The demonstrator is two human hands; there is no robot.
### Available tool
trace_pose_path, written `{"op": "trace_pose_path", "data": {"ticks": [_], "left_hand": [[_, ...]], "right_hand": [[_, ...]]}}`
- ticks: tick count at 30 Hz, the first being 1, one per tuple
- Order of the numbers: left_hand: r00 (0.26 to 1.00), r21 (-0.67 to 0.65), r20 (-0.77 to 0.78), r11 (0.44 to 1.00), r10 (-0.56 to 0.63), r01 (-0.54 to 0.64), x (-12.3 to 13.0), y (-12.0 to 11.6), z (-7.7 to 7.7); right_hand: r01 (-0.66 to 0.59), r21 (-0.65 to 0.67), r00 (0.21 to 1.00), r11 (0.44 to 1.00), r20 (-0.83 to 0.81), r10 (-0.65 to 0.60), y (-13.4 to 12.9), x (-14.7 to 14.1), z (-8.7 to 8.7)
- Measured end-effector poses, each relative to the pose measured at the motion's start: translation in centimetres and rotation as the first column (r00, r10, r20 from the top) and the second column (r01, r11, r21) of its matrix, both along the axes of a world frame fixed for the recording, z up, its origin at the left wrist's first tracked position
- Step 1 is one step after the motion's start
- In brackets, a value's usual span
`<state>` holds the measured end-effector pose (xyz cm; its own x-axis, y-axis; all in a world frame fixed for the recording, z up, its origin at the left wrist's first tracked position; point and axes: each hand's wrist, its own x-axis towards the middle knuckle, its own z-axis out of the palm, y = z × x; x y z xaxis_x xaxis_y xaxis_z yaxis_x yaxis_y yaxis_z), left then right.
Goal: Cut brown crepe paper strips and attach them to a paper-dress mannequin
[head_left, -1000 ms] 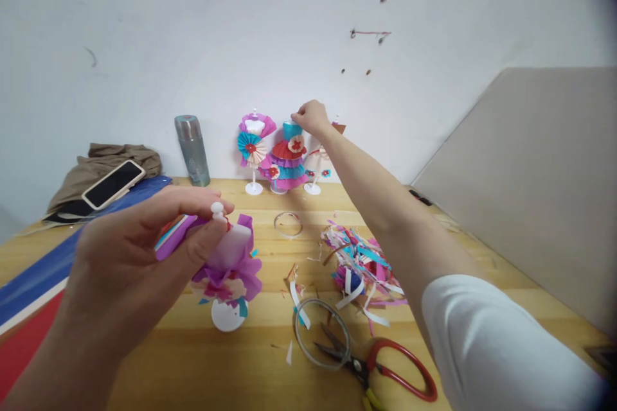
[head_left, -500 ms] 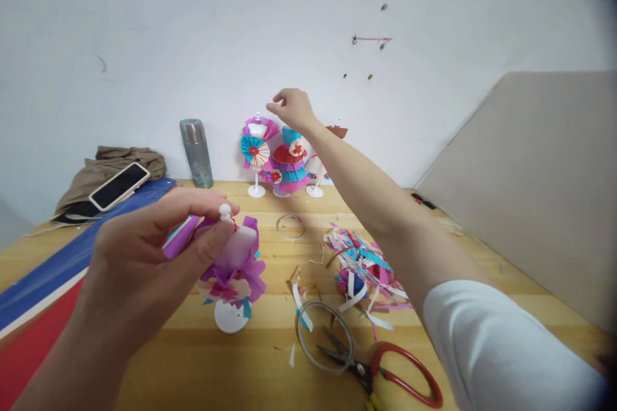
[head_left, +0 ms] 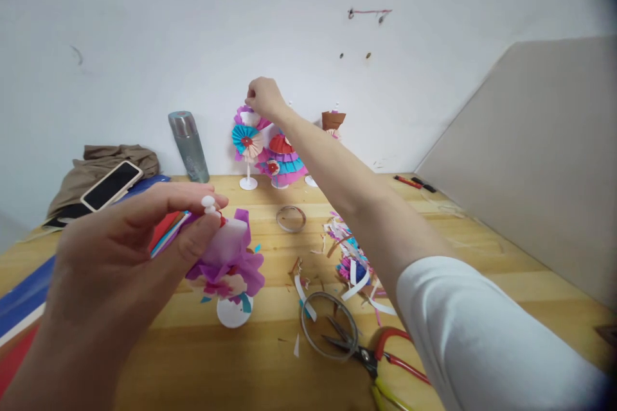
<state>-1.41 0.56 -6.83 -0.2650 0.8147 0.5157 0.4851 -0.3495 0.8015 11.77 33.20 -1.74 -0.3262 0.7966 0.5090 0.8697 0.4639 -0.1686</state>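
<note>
My left hand (head_left: 139,257) pinches the white knob at the top of a miniature dress form (head_left: 230,237) between thumb and forefinger. Purple crepe paper with a pale and pink flower dresses this form, and its round white base shows below, tilted. Stretched out to the back, my right hand (head_left: 265,97) has its fingers closed at the top of a second dress form (head_left: 248,141) that wears a blue and cream pleated rosette. The fingers hide that form's knob. Beside it stands a form in a tiered red, purple and blue skirt (head_left: 288,164); another with a brown paper top (head_left: 333,120) is partly behind my forearm.
Red- and yellow-handled scissors (head_left: 369,359) lie open at the front, under a tape ring (head_left: 329,325). Another ring (head_left: 290,219), paper scraps (head_left: 354,263), a grey bottle (head_left: 189,146), a phone (head_left: 112,185), brown cloth (head_left: 80,173) and markers (head_left: 409,182) surround the work area.
My right hand has moved left and down onto the top of the rosette-dressed form, its fingers closing. My left hand still holds the purple form, and the view has shifted slightly.
</note>
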Motion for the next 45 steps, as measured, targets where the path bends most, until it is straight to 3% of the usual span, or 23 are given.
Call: {"op": "trace_pose_path", "data": {"ticks": [11,23,26,31,37,41,45], "left_hand": [[1.0,0.026,-0.014,1.0,0.017,-0.016,0.3,-0.1,0.2],[0.993,-0.01,0.087,0.997,-0.081,0.083,-0.2,0.3,0.4],[0.993,-0.008,0.066,0.995,-0.095,0.096,-0.4,0.3,0.3],[0.992,-0.002,0.025,0.993,-0.12,0.12,-0.9,0.6,0.2],[0.991,-0.031,0.06,0.993,-0.116,0.118,-1.3,1.4,0.0],[0.993,-0.053,0.042,0.992,-0.115,0.117,-1.5,1.6,-0.1],[0.988,-0.051,0.107,0.992,-0.111,0.117,-1.1,1.3,0.1]], "right_hand": [[0.001,0.006,1.0,1.0,0.023,-0.001,-0.6,-0.4,-0.4],[-0.052,0.044,0.998,0.998,0.042,0.05,0.1,1.1,-0.4],[-0.058,0.089,0.998,0.994,-0.022,0.06,-0.7,3.0,0.3],[0.123,0.162,0.983,0.979,-0.157,-0.098,-2.3,9.2,1.3],[0.355,0.039,0.902,0.934,-0.277,-0.331,-1.9,16.0,-0.4],[0.309,-0.016,0.914,0.951,-0.271,-0.301,-0.9,16.9,-1.4],[0.276,-0.001,0.923,0.961,-0.279,-0.265,0.0,16.1,-1.4]]}}
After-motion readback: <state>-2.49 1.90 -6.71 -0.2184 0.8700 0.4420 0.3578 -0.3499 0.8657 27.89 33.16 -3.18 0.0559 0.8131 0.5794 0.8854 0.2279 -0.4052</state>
